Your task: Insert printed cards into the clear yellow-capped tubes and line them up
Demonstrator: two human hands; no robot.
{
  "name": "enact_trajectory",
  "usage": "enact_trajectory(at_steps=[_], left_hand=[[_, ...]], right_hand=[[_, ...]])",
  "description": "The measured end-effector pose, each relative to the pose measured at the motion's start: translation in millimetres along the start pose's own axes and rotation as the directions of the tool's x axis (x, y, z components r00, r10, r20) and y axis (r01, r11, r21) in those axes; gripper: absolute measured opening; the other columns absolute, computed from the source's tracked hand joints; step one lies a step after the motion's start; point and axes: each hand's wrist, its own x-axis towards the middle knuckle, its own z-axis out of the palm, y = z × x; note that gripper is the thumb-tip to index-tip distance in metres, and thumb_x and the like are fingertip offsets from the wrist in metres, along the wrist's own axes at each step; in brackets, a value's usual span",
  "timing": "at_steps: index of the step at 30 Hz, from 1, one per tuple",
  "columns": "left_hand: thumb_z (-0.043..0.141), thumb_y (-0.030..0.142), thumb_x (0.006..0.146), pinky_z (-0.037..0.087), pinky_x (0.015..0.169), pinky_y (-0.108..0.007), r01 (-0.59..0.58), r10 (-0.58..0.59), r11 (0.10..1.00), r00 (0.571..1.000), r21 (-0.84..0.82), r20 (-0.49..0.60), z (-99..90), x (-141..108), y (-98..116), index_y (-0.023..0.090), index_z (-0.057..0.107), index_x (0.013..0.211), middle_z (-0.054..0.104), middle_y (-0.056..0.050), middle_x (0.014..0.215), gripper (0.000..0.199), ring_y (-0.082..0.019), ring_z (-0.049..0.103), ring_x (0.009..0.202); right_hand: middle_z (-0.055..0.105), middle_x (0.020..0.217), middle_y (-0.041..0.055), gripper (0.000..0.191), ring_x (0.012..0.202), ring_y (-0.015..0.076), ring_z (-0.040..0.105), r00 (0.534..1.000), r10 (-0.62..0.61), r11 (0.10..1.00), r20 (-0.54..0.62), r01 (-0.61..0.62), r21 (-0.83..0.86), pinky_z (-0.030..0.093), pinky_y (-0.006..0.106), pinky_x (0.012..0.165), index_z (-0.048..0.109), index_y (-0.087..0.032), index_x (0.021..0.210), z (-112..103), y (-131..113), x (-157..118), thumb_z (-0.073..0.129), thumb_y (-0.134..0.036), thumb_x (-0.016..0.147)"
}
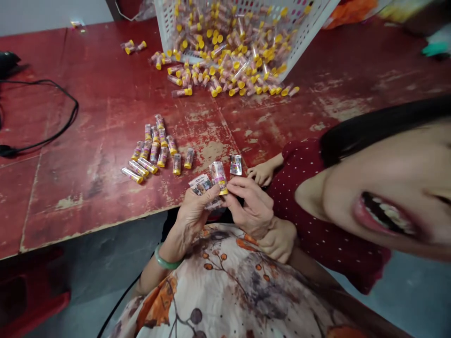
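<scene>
Head view: above the red table's (88, 117) worn edge, the left hand (192, 220) pinches a paper label (200, 184), the right hand (250, 206) a yellow-capped tube (218, 177); a tipped white basket (165, 23) spills tubes (225, 56).

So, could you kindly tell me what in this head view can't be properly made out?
- Yellow-capped tube in the right hand: partly covered by the fingers.
- Printed paper label in the left hand: print too small to read.
- White plastic basket: cut off by the top edge.
- Orange item: blurred, cut off by the top edge.
- Black object: cut off by the left edge.
</scene>
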Motion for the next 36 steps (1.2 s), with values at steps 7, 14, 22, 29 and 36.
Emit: enact_trajectory(at_steps=[7, 14, 22, 29, 36], left_hand=[[0.09, 0.019, 0.043, 0.053, 0.057, -0.022, 0.014, -0.01, 0.999, 0.993, 0.037, -0.118, 5.0, 3, -1, 0.014, 0.067, 0.077, 0.07, -0.001, 0.068, 0.041, -0.013, 0.064, 0.059], [0.09, 0.018, 0.041, 0.052, 0.055, -0.019, 0.014, -0.01, 1.0, 0.986, 0.026, -0.167, 3.6, 6, -1, 0.014, 0.068, 0.075, 0.071, 0.0, 0.067, 0.041, -0.012, 0.064, 0.056], [0.089, 0.018, 0.046, 0.054, 0.058, -0.024, -0.027, 0.037, 0.997, 0.989, 0.077, -0.142, -5.8, 11, -4, 0.015, 0.07, 0.076, 0.072, -0.001, 0.071, 0.035, -0.015, 0.065, 0.059], [0.089, 0.018, 0.045, 0.052, 0.055, -0.021, -0.019, 0.03, 0.998, 0.984, 0.064, -0.174, -3.5, 4, -6, 0.012, 0.068, 0.072, 0.07, -0.002, 0.068, 0.034, -0.012, 0.062, 0.055], [0.08, 0.035, 0.061, 0.046, 0.044, -0.02, -0.304, 0.49, 0.824, 0.806, 0.478, -0.332, -61.0, 7, 27, 0.013, 0.066, 0.074, 0.061, 0.002, 0.056, 0.029, -0.01, 0.053, 0.044]], right_hand=[[0.064, 0.081, 0.0054, 0.023, 0.067, 0.0151, 0.06, 0.989, -0.142, 0.974, -0.031, 0.135, -0.18, 0.054, 0.027, 0.06, 0.059, -0.021, 0.093, 3, 5, -1, 0.053, -0.004, 0.078], [0.066, 0.087, 0.0039, 0.019, 0.073, 0.017, 0.063, 0.985, 0.014, 0.952, 0.169, 0.039, -0.304, 0.055, 0.03, 0.065, 0.057, -0.025, 0.094, 3, 8, -5, 0.05, -0.012, 0.083], [0.067, 0.091, 0.0051, 0.022, 0.073, 0.0157, 0.064, 0.967, -0.069, 0.917, 0.244, 0.158, -0.367, 0.056, 0.028, 0.062, 0.059, -0.022, 0.103, 2, 9, -3, 0.047, -0.014, 0.086], [0.067, 0.087, 0.0051, 0.021, 0.071, 0.0166, 0.064, 0.945, -0.075, 0.926, 0.319, 0.185, -0.33, 0.055, 0.029, 0.062, 0.062, -0.022, 0.096, -2, 4, -3, 0.044, -0.014, 0.088], [0.066, 0.102, 0.01, 0.018, 0.088, 0.0203, 0.066, 0.964, -0.043, 0.956, 0.262, 0.116, -0.27, 0.054, 0.032, 0.076, 0.063, -0.019, 0.102, -7, 33, -7, 0.061, -0.017, 0.085]])
